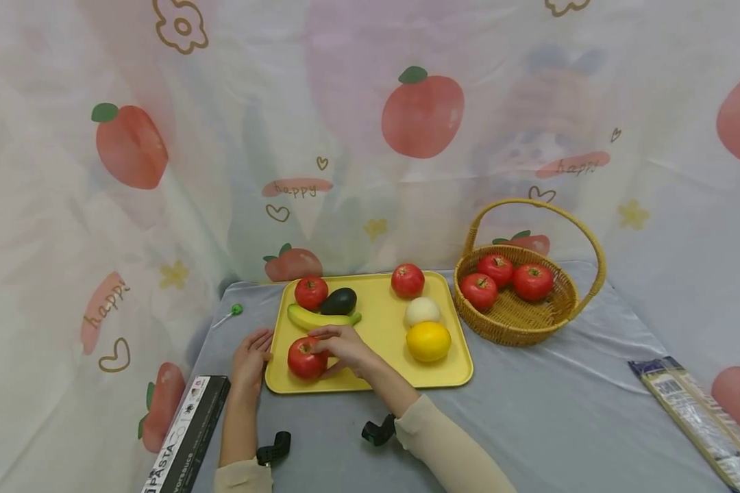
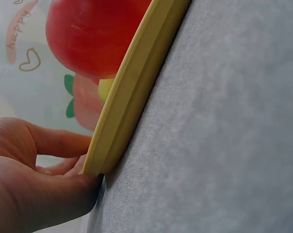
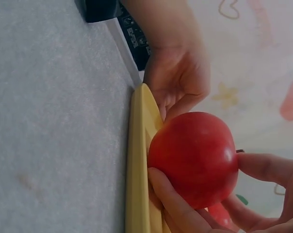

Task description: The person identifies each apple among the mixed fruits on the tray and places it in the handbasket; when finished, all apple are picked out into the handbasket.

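My right hand grips a red apple between thumb and fingers at the front left of a yellow tray. In the right wrist view the apple is close to the tray's inner wall; its stem end faces away. At the tray's left edge, my left hand holds the rim, with thumb and fingers on either side of it in the left wrist view. Behind the held apple lie a banana, an avocado and another red apple.
On the tray's right side are a red round fruit, a pale round one and a lemon. A wicker basket holds three red apples. Around stand a pasta box, a green lollipop and a long packet.
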